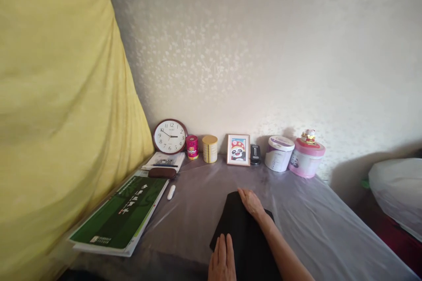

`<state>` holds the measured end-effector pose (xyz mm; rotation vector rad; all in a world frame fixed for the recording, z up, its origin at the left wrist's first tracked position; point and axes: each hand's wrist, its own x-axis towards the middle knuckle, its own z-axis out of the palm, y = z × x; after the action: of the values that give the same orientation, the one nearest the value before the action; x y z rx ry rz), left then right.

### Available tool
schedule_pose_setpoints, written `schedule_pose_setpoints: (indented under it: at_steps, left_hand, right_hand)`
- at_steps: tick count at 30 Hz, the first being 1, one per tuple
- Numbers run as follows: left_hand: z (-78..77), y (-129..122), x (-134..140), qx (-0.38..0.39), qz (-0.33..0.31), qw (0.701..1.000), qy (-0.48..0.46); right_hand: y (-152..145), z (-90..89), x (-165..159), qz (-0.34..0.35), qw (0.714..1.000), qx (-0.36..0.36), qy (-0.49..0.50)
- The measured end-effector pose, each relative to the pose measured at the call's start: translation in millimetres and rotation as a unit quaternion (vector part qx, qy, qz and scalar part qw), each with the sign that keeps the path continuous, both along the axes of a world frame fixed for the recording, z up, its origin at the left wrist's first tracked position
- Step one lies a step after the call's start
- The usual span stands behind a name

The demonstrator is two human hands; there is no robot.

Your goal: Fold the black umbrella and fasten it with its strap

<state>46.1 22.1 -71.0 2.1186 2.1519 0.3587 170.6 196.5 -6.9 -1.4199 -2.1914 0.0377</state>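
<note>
Here, a plain, matt black sheet (246, 242) is laid on the grey tablecloth (184, 228), its visible length directed toward the wall (211, 66); the left hand (223, 260) and right hand (252, 204) are rested flat on it, fingers extended.

From my remote seat I have one view, worn on the person's head, looking forward and down over the table (191, 219). Nearest me, the left hand (222, 259) is cut by the bottom edge; the right hand (251, 204) is farther off, ahead and to its right. Beyond both hands I face the wall (231, 52), with a yellow cloth (66, 74) well to their left.
</note>
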Motion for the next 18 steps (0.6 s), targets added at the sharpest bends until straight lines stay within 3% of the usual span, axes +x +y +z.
schedule_pose_setpoints:
  at_steps: [5, 7, 12, 18]
  left_hand:
    - [-2.5, -1, 5, 0.048, 0.022, 0.998, 0.043]
    - [-1.9, -3, 6, 0.070, 0.027, 0.996, 0.058]
    - [3.0, -6, 5, 0.070, 0.037, 0.996, 0.049]
    - [8.7, -8, 4, 0.053, 0.019, 0.998, 0.036]
  right_hand:
    - [-24, -9.4, 52, -0.070, 0.993, 0.066, 0.072]
    - [-43, -17.8, 75, -0.109, 0.986, 0.060, 0.110]
    - [-92, -28.2, 99, -0.174, 0.966, -0.070, 0.176]
    - [-117, -10.2, 84, -0.187, 0.934, -0.163, 0.255]
